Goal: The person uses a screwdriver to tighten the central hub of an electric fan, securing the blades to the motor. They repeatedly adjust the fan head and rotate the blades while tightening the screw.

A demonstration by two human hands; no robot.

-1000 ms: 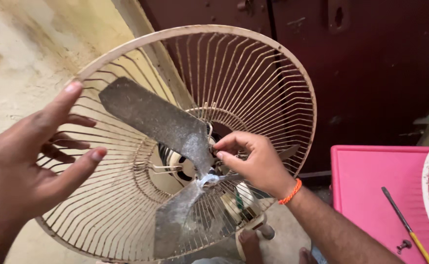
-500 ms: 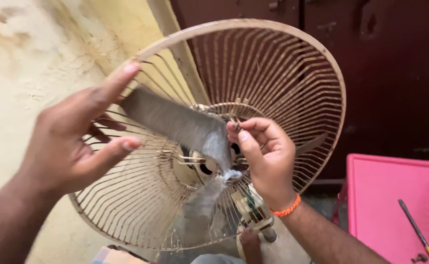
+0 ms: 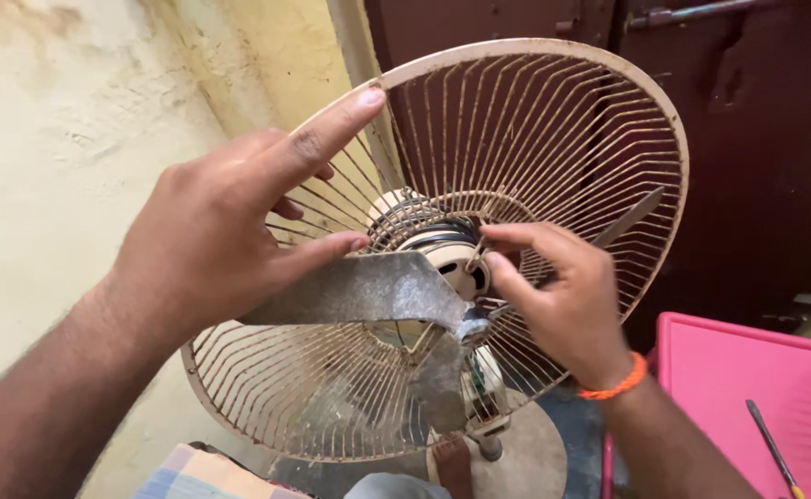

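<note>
the left hand [image 3: 225,236] fills the left-centre of the frame, nearest the camera, its forearm running in from the lower left corner. it is partly open: the index finger sticks out straight toward the upper middle, its tip at the rim of the fan guard [image 3: 553,65], while the thumb lies along the top edge of a grey, dusty fan blade [image 3: 369,291]. the other fingers curl behind the blade, so it looks pinched between thumb and fingers, though the far side of the grip is hidden.

the right hand [image 3: 562,296] comes up from the lower right, an orange band [image 3: 616,383] round its wrist. its fingers are drawn close together, narrow, with the tips at the blade hub [image 3: 470,325] and the motor face just right of centre; whether they pinch something small there cannot be told.

the blade runs from the left hand rightward to the hub at centre, a second blade [image 3: 442,383] hangs down from it, and the tip of a third [image 3: 629,217] shows past the right hand. behind them sits the round motor housing [image 3: 429,236] inside the cream wire guard, which is rusty and tilted.

in the lower right corner lies a pink tray [image 3: 729,370] with a yellow-handled screwdriver [image 3: 775,453] on it. farthest back, a yellowish stained wall [image 3: 73,120] takes the upper left and a dark maroon door [image 3: 756,139] the upper right.
</note>
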